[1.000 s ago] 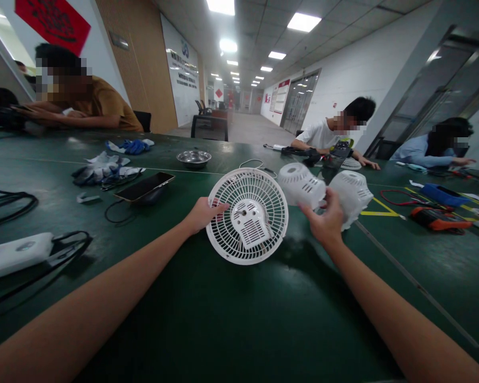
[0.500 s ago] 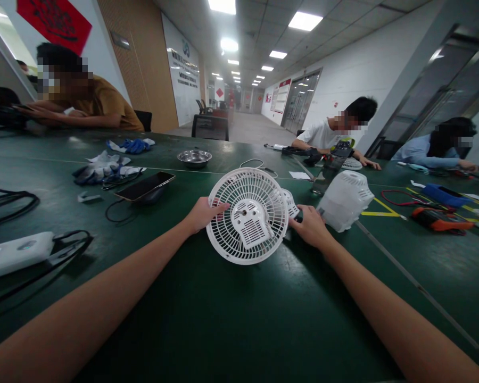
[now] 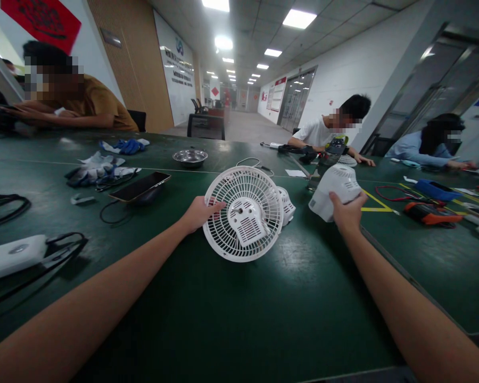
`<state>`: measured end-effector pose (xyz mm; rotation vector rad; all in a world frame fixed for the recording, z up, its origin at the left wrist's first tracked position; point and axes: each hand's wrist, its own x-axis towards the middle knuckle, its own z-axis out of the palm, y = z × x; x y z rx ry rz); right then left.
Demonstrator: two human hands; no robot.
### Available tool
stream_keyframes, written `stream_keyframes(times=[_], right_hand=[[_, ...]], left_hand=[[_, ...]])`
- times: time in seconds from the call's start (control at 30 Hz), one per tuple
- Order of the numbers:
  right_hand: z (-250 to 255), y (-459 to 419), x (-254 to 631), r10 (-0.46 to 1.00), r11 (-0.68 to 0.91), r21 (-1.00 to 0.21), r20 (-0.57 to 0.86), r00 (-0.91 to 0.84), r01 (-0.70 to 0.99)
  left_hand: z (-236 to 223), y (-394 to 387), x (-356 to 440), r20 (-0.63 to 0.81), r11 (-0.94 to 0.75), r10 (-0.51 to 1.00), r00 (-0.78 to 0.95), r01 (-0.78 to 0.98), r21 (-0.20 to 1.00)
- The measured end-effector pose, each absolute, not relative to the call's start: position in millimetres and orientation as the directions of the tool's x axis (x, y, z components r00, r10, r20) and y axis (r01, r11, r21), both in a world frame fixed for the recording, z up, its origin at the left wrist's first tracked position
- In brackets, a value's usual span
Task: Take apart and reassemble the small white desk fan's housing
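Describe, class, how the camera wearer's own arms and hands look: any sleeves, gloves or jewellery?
The left forearm and right forearm show no sleeves. The left hand and right hand are ungloved. No watch or bracelet shows; parts are hidden, so rings cannot be ruled out.

left hand grips fan at rim; right hand holds shell; vented cover behind fan; bowl farther back

Metal bowl beyond phone; gloves left; orange device right, perhaps multimeter.
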<state>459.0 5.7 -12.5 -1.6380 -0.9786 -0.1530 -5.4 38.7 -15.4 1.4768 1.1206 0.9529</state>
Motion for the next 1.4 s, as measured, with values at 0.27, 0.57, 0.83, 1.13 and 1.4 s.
stream_keyframes(times=[0.27, 0.57, 0.83, 1.13, 1.4], right_hand=[[-17, 11, 464, 0.504, -0.089, -0.74, 0.544, 0.671, 0.667], [1, -12, 370, 0.549, 0.247, -0.326, 0.823, 0.146, 0.912], [-24, -6, 330, 0.91, 0.247, -0.549, 0.415, 0.004, 0.799], [-5, -18, 326, 0.736, 0.357, -0.432, 0.676, 0.035, 0.828], [1, -76, 246, 0.992, -0.107, -0.972, -0.091, -0.088, -0.207]], left_hand=[[-15, 38, -6, 0.04, -0.092, 0.962, 0.272, 0.18, 0.979], [-11, 35, -6, 0.033, -0.09, 0.962, 0.271, 0.202, 0.975], [-19, 40, -6, 0.064, -0.108, 0.967, 0.246, 0.172, 0.979], [-15, 37, -3, 0.083, -0.118, 0.973, 0.216, 0.156, 0.981], [-18, 35, -3, 0.235, -0.258, 0.962, 0.139, 0.181, 0.949]])
